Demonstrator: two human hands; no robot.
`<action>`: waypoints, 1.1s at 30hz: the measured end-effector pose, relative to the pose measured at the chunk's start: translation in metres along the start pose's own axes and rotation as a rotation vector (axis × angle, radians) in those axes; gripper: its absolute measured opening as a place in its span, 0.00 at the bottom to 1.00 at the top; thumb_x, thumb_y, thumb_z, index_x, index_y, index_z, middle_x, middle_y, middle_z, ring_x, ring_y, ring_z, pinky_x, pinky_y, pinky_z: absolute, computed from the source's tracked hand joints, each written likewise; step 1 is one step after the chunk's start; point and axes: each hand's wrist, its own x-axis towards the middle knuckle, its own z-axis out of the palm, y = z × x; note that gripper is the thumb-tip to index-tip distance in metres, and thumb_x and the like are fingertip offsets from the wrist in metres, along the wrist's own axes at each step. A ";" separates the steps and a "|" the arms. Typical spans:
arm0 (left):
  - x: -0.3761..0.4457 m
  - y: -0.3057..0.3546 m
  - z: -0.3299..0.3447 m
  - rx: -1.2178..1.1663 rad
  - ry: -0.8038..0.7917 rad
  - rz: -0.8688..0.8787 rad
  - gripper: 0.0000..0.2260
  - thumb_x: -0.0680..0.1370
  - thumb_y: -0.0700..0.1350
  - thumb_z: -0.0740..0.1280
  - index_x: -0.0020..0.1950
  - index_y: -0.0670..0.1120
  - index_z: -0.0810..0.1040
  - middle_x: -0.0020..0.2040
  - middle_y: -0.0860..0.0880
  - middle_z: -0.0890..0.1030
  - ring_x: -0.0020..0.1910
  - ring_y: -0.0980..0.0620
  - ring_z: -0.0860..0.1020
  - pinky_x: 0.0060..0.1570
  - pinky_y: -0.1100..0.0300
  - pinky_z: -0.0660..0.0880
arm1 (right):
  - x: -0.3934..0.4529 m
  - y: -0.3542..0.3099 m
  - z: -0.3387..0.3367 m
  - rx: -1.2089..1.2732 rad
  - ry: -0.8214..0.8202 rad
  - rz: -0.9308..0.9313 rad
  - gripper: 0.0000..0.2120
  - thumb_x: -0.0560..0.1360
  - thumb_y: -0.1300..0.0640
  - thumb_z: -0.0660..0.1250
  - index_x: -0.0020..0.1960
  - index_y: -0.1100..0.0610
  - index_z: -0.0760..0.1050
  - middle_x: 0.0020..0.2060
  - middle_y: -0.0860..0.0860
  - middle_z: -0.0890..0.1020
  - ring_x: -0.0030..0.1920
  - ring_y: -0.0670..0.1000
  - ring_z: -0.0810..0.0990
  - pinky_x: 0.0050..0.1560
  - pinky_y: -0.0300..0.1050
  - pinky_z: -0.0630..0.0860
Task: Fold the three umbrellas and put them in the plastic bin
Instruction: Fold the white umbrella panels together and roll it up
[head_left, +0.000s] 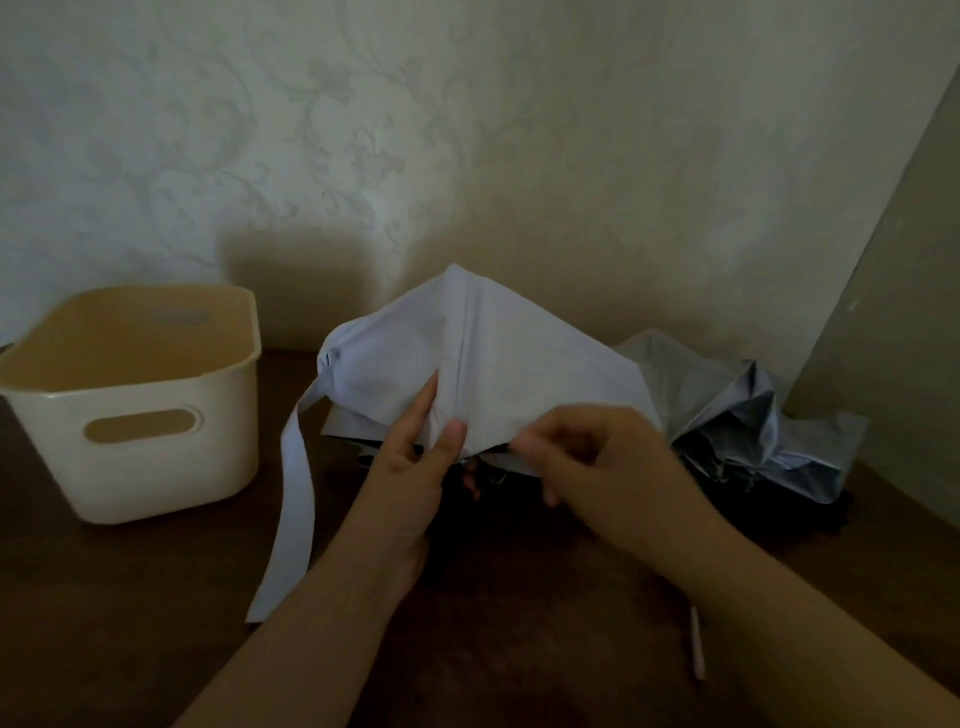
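A pale lilac umbrella (498, 358) is held up over the middle of the dark table, its canopy spread in loose panels. Its closing strap (296, 514) hangs down to the left. My left hand (415, 467) grips the umbrella from below, thumb pressed on the cloth and forefinger lying straight along a fold. My right hand (587, 457) pinches the canopy's lower edge just to the right. A cream plastic bin (140, 457) stands at the left with nothing visible inside. A crumpled grey-blue umbrella (748, 415) lies behind my right hand.
A wallpapered wall closes the back of the brown table (130, 597), and a slanted panel (893, 312) stands at the right. A thin pale pen-like stick (697, 644) lies near the front right. Something dark (810, 514) lies under the grey-blue umbrella.
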 end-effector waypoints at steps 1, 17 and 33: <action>-0.001 0.000 0.001 0.017 -0.003 0.011 0.21 0.77 0.44 0.64 0.69 0.58 0.69 0.52 0.48 0.77 0.35 0.54 0.77 0.33 0.63 0.78 | 0.001 0.001 -0.006 -0.024 0.156 -0.052 0.07 0.74 0.50 0.66 0.39 0.49 0.78 0.26 0.46 0.78 0.27 0.39 0.74 0.30 0.31 0.71; -0.011 0.002 0.005 0.291 -0.108 0.143 0.20 0.71 0.54 0.65 0.58 0.73 0.67 0.62 0.63 0.69 0.48 0.59 0.79 0.42 0.64 0.78 | 0.086 -0.015 -0.050 -0.105 0.048 -0.022 0.13 0.75 0.48 0.67 0.38 0.56 0.73 0.30 0.49 0.72 0.32 0.46 0.70 0.34 0.40 0.66; -0.015 0.008 0.011 0.284 -0.207 0.165 0.21 0.70 0.52 0.66 0.56 0.75 0.67 0.62 0.64 0.71 0.43 0.63 0.80 0.40 0.64 0.78 | 0.093 -0.032 -0.091 -0.095 -0.135 -0.165 0.07 0.77 0.53 0.64 0.48 0.42 0.79 0.40 0.38 0.82 0.43 0.41 0.79 0.49 0.37 0.76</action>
